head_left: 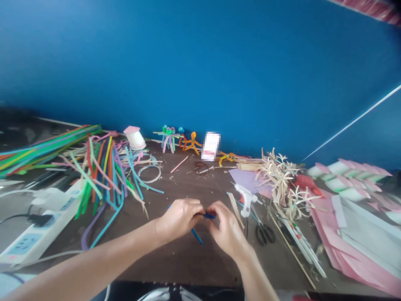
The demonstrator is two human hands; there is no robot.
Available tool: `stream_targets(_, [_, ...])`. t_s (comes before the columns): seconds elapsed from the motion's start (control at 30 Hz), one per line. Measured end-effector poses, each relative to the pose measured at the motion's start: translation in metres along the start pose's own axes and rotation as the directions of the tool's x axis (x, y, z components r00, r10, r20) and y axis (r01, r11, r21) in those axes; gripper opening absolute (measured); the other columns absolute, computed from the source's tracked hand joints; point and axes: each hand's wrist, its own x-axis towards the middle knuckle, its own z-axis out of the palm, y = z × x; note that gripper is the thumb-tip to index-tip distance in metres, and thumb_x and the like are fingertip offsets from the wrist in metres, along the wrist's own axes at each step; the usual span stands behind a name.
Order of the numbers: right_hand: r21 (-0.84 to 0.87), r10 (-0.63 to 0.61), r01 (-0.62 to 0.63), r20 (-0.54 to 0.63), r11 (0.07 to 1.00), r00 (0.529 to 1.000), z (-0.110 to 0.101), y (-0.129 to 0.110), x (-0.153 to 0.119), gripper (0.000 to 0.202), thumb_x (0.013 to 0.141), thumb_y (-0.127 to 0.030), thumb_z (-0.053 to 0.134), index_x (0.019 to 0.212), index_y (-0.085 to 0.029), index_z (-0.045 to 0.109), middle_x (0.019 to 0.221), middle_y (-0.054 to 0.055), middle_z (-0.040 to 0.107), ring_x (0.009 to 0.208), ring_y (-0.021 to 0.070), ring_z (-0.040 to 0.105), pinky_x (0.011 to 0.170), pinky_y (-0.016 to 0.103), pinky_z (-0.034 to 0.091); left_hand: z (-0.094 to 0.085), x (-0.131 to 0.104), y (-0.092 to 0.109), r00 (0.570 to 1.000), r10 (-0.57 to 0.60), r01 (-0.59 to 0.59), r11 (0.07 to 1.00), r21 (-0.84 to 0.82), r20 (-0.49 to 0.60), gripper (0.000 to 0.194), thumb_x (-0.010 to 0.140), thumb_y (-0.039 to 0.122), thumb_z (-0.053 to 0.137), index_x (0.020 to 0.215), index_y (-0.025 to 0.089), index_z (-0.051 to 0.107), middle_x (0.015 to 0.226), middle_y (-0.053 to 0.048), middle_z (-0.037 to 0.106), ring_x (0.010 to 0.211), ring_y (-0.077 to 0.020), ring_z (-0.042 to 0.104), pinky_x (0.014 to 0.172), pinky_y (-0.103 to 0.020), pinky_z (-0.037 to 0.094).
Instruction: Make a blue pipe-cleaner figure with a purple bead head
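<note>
Over the front middle of the brown table, my left hand [180, 219] and my right hand [226, 230] meet, fingertips almost touching. Both are closed on a blue pipe cleaner [197, 237]. One end of it hangs down below my left hand, and a dark blue bit shows between the fingertips; the rest is covered by my fingers. To the right of my right hand lie a white hot glue gun [247, 198] and black-handled scissors [265, 234].
Colourful pipe cleaners [106, 167] pile up at left, beside a white power strip [26, 242] with plugs. Small pipe-cleaner figures [191, 144] stand by the blue wall. Dried straw-like strips [278, 175], pens [302, 242] and pink paper [332, 238] occupy the right.
</note>
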Motion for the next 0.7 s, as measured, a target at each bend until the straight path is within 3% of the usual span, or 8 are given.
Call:
stream_targets(0.23, [-0.042,-0.008,0.007,-0.025,0.999,1.000,0.001,-0.001,0.002,0.017,0.070,-0.006,0.045,0.082,-0.018,0.049,0.077,0.002,0.051,0.076,0.0166,0.050,0.068,0.028,0.040,-0.001,0.002,0.002,0.997,-0.079,0.079,0.994,-0.072,0.002,0.011,0.077,0.020,0.050,0.077,0.016,0.061,0.072,-0.002,0.061,0.068,-0.0136,0.057,0.062,-0.021,0.039])
stream_targets(0.37, [0.002,0.026,-0.026,-0.041,1.000,0.999,0.005,0.004,0.002,0.012,0.075,-0.009,0.044,0.081,-0.018,0.049,0.076,0.002,0.051,0.071,0.0151,0.050,0.065,0.027,0.040,-0.004,0.007,-0.001,0.978,-0.184,0.201,0.958,-0.207,0.094,0.011,0.070,0.023,0.056,0.076,0.016,0.062,0.068,0.000,0.062,0.063,-0.0124,0.055,0.057,-0.019,0.037])
stream_targets(0.57, [0.119,0.069,-0.061,-0.068,0.991,0.995,0.003,0.008,0.003,0.009,0.078,-0.015,0.043,0.081,-0.018,0.051,0.076,0.001,0.053,0.072,0.0141,0.051,0.066,0.026,0.041,-0.006,0.011,-0.009,0.917,-0.232,0.379,0.761,-0.526,0.325,0.022,0.074,0.028,0.049,0.076,0.012,0.063,0.062,0.000,0.061,0.058,-0.0111,0.053,0.054,-0.018,0.038])
stream_targets(0.63, [0.167,0.078,-0.068,-0.055,0.984,0.995,0.001,0.008,0.002,0.009,0.079,-0.017,0.043,0.081,-0.018,0.052,0.076,0.001,0.054,0.071,0.0137,0.052,0.065,0.025,0.042,-0.005,0.011,-0.009,0.905,-0.246,0.415,0.690,-0.593,0.346,0.021,0.073,0.028,0.049,0.075,0.011,0.062,0.061,0.000,0.060,0.056,-0.0104,0.052,0.053,-0.018,0.039])
stream_targets(0.7, [0.207,0.101,-0.092,-0.032,0.974,0.994,-0.002,0.007,0.002,0.010,0.080,-0.020,0.044,0.083,-0.018,0.053,0.076,0.001,0.055,0.069,0.0134,0.052,0.063,0.025,0.042,-0.004,0.011,-0.008,0.911,-0.271,0.409,0.693,-0.594,0.311,0.019,0.071,0.027,0.052,0.075,0.011,0.062,0.060,0.000,0.060,0.054,-0.0099,0.051,0.052,-0.018,0.038])
